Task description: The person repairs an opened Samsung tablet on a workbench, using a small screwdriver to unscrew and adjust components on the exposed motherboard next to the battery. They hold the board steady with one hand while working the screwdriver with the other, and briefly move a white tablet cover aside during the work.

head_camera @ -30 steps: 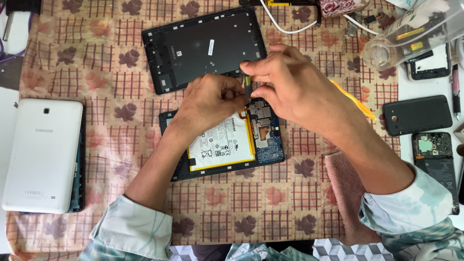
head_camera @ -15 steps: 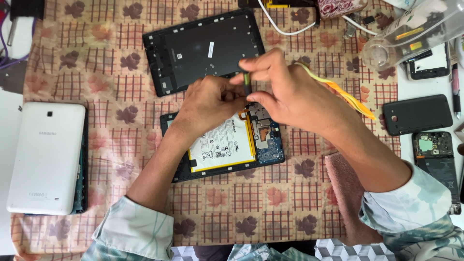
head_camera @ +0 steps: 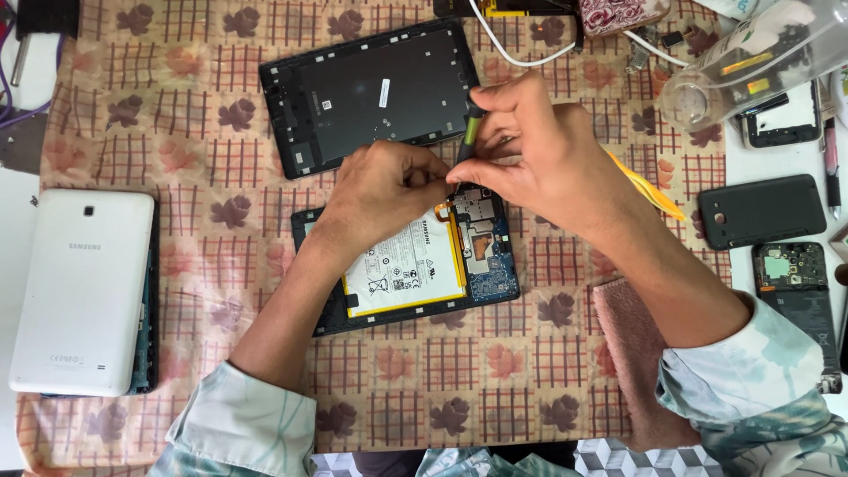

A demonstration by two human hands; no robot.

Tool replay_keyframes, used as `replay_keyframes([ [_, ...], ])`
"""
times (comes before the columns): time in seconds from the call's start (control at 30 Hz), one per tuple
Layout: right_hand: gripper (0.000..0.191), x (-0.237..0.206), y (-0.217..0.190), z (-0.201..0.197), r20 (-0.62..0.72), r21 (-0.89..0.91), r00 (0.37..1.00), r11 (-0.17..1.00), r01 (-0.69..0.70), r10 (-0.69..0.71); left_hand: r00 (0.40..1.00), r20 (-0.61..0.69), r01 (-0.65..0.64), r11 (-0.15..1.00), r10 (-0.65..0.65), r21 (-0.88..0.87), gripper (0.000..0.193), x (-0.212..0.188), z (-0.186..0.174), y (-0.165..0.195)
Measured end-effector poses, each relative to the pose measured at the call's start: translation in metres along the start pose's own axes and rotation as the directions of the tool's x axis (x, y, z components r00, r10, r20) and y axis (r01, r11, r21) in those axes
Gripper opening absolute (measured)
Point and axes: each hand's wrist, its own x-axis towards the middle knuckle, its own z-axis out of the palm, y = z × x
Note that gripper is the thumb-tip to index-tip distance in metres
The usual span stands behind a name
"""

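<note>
Patterned cloth (head_camera: 177, 132) in checks and leaf motifs covers the surface. At its centre lies an opened tablet (head_camera: 415, 265), internals facing up, with a white battery (head_camera: 402, 269) beside a blue circuit board (head_camera: 490, 247). The left hand (head_camera: 384, 190) rests on the tablet's upper edge, fingers curled; whether its grip holds anything cannot be told. The right hand (head_camera: 530, 155) has its grip closed on a slim screwdriver (head_camera: 471, 132) with a green and black shaft, tip down at the upper end of the circuit board. A detached black back cover (head_camera: 371, 93) lies just above the tablet. A white tablet (head_camera: 84, 291) sits well apart at the left edge. To the right lie a black phone case (head_camera: 760, 210), a stripped phone board (head_camera: 795, 291) and a clear plastic bottle (head_camera: 751, 62).
</note>
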Motion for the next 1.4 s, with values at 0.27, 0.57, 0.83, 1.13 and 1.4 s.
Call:
replay_keyframes([
  [0.27, 0.045, 0.003, -0.009, 0.001, 0.095, 0.096, 0.988, 0.989, 0.110, -0.120, 1.000, 0.014, -0.005, 1.000, 0.005, 0.018, 0.013, 0.003, 0.001, -0.003],
  [0.57, 0.052, -0.001, -0.010, 0.003, 0.072, -0.042, 0.987, 0.988, 0.149, -0.146, 1.000, 0.011, -0.026, 1.000, 0.026, 0.017, 0.008, 0.001, 0.002, -0.004],
  [0.83, 0.054, 0.001, -0.006, 0.005, 0.092, 0.051, 0.986, 0.989, 0.136, -0.141, 0.999, -0.004, -0.033, 0.999, 0.033, 0.019, 0.011, 0.003, 0.002, -0.004],
  [1.13, 0.061, -0.003, -0.004, 0.007, 0.041, -0.030, 0.997, 0.997, 0.068, -0.067, 1.000, 0.019, -0.004, 1.000, 0.004, 0.012, 0.011, 0.001, 0.002, -0.004],
  [1.4, 0.061, -0.001, 0.001, 0.007, 0.094, 0.113, 0.990, 0.989, 0.097, -0.107, 0.998, -0.021, -0.061, 0.998, 0.060, -0.030, 0.015, 0.000, 0.000, -0.002],
])
